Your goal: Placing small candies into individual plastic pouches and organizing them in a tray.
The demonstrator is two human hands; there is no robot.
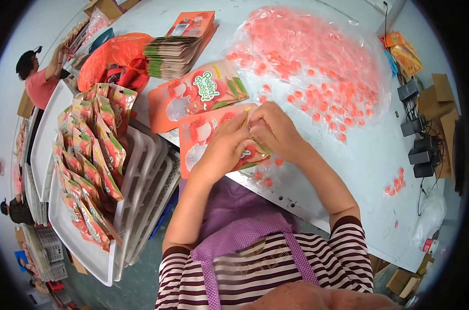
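My left hand (223,149) lies over an orange-red pouch (193,147) with a clear window and green trim, its thumb and fingers closed on the pouch near the top. Right beside it my right hand (276,128) is closed at the pouch's edge, with its fingertips curled inward. What those fingertips pinch is hidden. Just beyond lies a second flat pouch (180,101) of the same kind. A few small clear-wrapped red candies (268,182) are on the table near my right wrist, and another wrapped candy (266,88) lies past my right hand.
A big pile of wrapped red candies (306,51) spreads over the table (337,175). Stacked flat pouches (175,54) stand beside a red plastic bag (110,54). At left, filled pouches (90,150) crowd a white tray (84,253) on stacked trays. Black adapters (423,155) line the right edge.
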